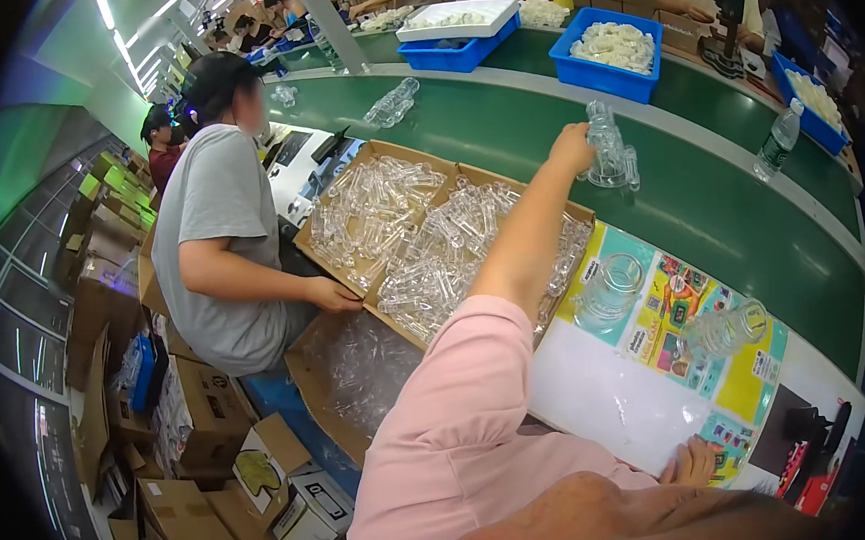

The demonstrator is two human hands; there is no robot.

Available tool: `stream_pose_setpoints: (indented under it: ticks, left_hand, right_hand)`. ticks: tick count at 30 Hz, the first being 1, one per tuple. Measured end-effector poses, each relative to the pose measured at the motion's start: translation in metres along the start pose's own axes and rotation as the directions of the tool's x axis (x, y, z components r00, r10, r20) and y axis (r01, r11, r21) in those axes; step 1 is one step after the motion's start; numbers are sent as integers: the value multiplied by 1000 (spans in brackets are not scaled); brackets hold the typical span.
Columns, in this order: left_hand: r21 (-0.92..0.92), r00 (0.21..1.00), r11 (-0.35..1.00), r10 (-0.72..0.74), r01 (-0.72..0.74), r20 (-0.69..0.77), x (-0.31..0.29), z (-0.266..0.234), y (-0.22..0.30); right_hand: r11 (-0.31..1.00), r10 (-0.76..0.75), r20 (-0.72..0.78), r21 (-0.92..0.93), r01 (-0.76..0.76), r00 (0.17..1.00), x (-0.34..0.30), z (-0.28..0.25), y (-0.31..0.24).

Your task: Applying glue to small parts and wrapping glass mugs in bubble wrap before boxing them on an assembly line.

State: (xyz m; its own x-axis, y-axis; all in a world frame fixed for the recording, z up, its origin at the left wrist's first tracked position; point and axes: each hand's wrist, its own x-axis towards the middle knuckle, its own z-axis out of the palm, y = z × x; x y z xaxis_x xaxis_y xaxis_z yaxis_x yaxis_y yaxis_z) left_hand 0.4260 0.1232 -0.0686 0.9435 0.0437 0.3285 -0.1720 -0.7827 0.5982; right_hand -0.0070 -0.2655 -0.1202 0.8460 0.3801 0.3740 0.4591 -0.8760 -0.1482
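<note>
My left arm, in a pink sleeve, reaches across to the green conveyor belt. My left hand [572, 148] is closed on the side of a clear tiered vessel [605, 153], which stands upright on the belt with a small clear tube beside its base. My right hand [692, 463] rests at the near edge of the white worktop, fingers stretched onto it and holding nothing I can see. Two clear jar-like pieces are between the hands: a wide clear cup [609, 288] and a tilted clear jar [726, 330], both on a colourful printed sheet [671, 303].
Left of my arm, a divided cardboard tray [374, 299] holds many clear tubular parts; a co-worker [233, 214] touches its edge. Blue bins [606, 57] of whitish parts, a water bottle [780, 140] and another clear piece [393, 102] stand along the belt [706, 161]. Cartons [184, 518] crowd the lower left.
</note>
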Motion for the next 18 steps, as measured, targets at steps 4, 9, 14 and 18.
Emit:
stream_pose_setpoints:
  ticks: [4,9,14,18]
  left_hand:
    - [270,980,942,193,-197,43,-37,-52,15]
    - [368,995,927,41,-73,94,-129,-163,-20]
    - [258,934,900,-318,351,-164,-236,-224,-79]
    - [461,944,828,-323,320,-75,-280,-218,-94]
  right_hand:
    - [1000,3,21,-23,-3,1000,1,0,-2]
    - [1000,1,15,-11,-1,1000,2,-2,-3]
    - [999,42,-3,23,-42,999,0,-2,-3]
    - [998,46,0,33,-46,999,5,-6,-7]
